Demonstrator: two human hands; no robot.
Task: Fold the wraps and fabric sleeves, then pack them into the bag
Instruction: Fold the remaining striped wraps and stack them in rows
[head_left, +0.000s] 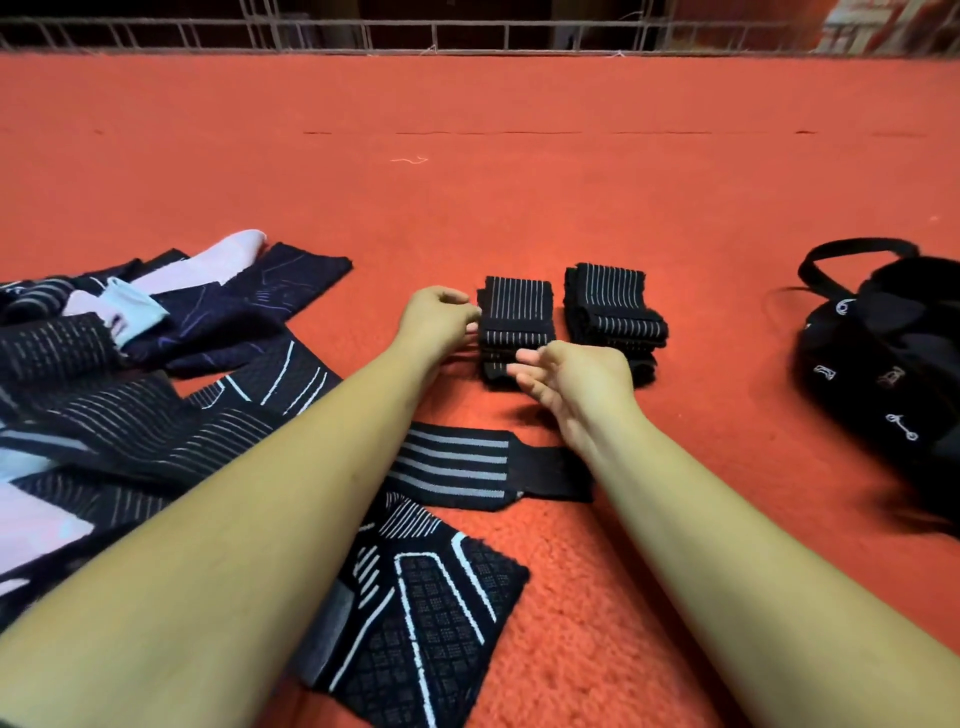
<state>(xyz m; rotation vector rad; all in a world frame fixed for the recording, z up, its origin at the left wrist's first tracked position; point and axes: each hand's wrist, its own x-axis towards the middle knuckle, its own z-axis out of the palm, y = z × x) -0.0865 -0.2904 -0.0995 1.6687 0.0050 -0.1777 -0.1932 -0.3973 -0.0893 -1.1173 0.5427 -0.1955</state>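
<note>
Two folded black wraps with white stripes lie side by side on the red carpet: the left stack (514, 317) and the right stack (613, 306). My left hand (436, 319) touches the left stack's left edge with loosely curled fingers. My right hand (566, 379) sits at that stack's near end, fingers relaxed and touching it. An unfolded striped wrap (467, 462) lies flat between my forearms. A patterned black sleeve (431, 623) lies below it. The black bag (883, 358) stands at the right.
A pile of unfolded black, navy and pink sleeves and wraps (130, 364) covers the carpet at the left. A metal wire railing (467, 31) runs along the far edge of the red carpet (519, 182).
</note>
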